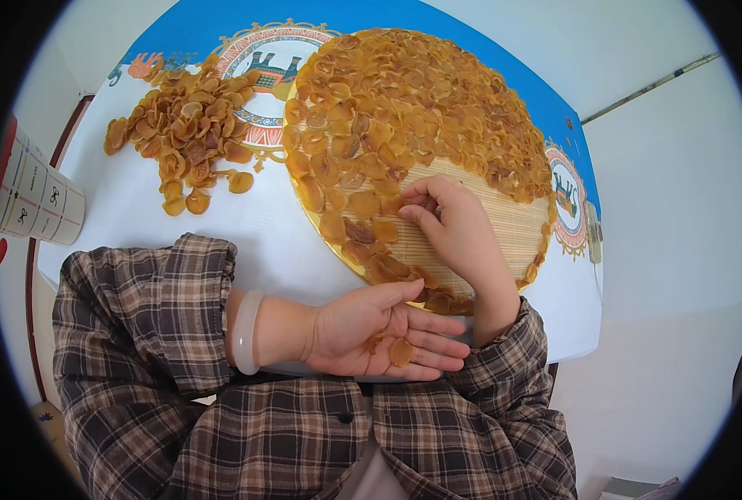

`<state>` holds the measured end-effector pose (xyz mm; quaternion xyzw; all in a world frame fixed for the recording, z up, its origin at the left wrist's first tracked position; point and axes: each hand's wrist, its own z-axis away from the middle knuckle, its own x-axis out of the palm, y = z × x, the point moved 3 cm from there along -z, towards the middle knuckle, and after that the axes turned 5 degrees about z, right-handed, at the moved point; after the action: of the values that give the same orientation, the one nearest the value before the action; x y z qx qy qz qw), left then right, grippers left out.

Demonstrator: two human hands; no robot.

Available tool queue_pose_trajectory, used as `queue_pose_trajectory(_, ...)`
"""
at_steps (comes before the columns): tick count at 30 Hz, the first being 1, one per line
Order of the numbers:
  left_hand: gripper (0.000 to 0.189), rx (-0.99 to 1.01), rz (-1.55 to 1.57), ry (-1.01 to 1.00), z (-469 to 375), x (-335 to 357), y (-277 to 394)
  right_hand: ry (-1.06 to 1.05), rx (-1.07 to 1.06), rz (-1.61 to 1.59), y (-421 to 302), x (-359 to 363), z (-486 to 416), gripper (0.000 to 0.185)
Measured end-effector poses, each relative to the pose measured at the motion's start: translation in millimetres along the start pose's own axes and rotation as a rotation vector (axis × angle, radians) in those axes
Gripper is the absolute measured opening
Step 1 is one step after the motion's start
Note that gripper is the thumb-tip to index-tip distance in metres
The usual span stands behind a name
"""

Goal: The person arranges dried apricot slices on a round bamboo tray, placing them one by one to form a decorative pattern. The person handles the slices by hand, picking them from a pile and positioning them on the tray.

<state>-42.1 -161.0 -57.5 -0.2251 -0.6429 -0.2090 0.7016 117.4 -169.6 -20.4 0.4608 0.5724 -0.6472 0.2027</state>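
My left hand (377, 337) lies palm up in front of my body, fingers extended, with a loose amber slice (401, 352) and another small piece resting on the palm. My right hand (455, 222) is over a round bamboo-slat tray (508, 228) with a golden rim. Its thumb and index finger are bent close together beside an amber dried slice (364, 204); whether they pinch a piece is unclear. Overlapping thin slices (408, 100), probably dried fruit, cover the tray's far part and left edge. Bare slats show to the right of and below my right hand.
A loose pile of similar slices (189, 119) lies on the blue-and-white printed tablecloth (271, 225), left of the tray. At the far left stands a patterned cup (39, 194) with red parts. A small clear object (593, 232) sits at the table's right edge, near the wall.
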Motion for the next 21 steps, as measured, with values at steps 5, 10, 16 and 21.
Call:
queue_pose_trajectory(5,0.071,0.000,0.007,0.007,-0.1,0.3,0.3,0.017,-0.013,-0.009,3.4,1.9,-0.7,0.017)
queue_pose_trajectory(10,0.072,0.024,0.011,0.011,1.2,3.2,0.0,0.015,0.046,-0.079,0.3,-3.2,2.2,0.018)
queue_pose_trajectory(16,0.070,0.080,0.086,-0.028,-0.8,-0.3,3.3,-0.215,0.116,-0.435,-7.5,-21.8,18.8,0.014)
queue_pose_trajectory(21,0.067,0.167,0.031,-0.042,-0.1,-2.2,5.4,-0.735,-0.168,-0.532,-24.9,-40.2,33.3,0.015)
